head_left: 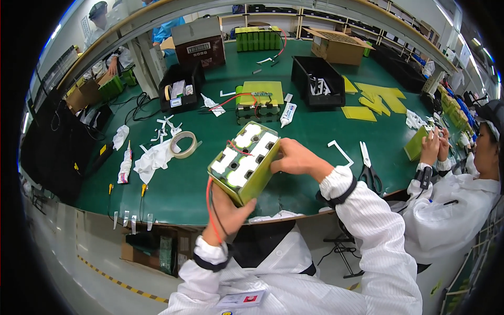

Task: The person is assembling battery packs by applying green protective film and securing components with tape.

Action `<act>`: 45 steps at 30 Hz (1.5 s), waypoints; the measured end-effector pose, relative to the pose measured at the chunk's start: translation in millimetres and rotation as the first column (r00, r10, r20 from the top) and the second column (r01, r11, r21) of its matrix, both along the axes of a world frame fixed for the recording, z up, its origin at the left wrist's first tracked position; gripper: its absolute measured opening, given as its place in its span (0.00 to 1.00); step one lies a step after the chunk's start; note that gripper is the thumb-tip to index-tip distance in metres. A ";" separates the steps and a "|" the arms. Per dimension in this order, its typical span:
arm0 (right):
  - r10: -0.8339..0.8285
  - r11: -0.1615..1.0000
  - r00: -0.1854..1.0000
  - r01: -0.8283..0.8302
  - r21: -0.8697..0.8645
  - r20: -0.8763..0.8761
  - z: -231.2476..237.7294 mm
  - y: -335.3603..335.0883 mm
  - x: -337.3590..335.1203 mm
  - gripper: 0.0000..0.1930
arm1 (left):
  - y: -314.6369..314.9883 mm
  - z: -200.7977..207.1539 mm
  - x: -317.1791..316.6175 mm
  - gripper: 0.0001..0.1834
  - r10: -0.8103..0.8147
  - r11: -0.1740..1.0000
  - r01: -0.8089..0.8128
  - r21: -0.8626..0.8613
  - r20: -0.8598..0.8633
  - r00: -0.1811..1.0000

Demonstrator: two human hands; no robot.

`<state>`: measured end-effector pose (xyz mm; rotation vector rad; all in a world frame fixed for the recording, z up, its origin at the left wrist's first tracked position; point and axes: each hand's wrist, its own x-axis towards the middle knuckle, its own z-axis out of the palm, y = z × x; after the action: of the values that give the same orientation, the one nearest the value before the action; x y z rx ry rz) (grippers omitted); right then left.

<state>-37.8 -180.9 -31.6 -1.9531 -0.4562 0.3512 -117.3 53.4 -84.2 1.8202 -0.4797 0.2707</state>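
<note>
Between both hands, tilted above the front edge of the green table, is a battery pack (247, 157) wrapped in yellow-green sheet. White pads with dark round gaps cover its upper face, and a short red wire crosses them. My left hand (227, 212) grips the pack's lower near end, thumb on its side; a red wire and a black wire hang past this wrist. Closed on the far right edge is my right hand (296, 158), its fingertips partly hidden behind the pack. Beyond it lies another battery assembly (258, 109) with a yellow sheet and red wire.
A tape roll (184, 144), white scraps (155, 161) and a glue tube (125, 165) lie left. Scissors (369, 170) and a white tube (287, 114) are to the right. Black bins (317, 79) and yellow sheets (359, 113) sit farther back. A co-worker (454, 205) works at right.
</note>
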 end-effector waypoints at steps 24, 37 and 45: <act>-0.112 0.929 0.951 -0.003 0.369 0.288 -11.9 13.9 -49.3 0.75 | 12.6 4.9 28.9 0.46 -0.133 0.871 0.039 -0.490 -0.158 0.978; -0.524 0.831 0.681 0.276 0.483 0.512 -37.7 52.9 -67.8 0.65 | -5.0 32.8 37.8 0.71 -0.096 0.874 -0.036 -0.484 -0.244 0.965; -0.504 0.847 0.631 0.227 0.480 0.590 -37.3 52.3 -66.4 0.61 | 11.1 16.0 41.3 0.72 -0.187 0.811 -0.023 -0.584 -0.297 0.936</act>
<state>-104.2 -128.6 -69.0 -1.6888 -0.5264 -0.7529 -76.0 64.6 -68.1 1.1994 -0.1933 0.0225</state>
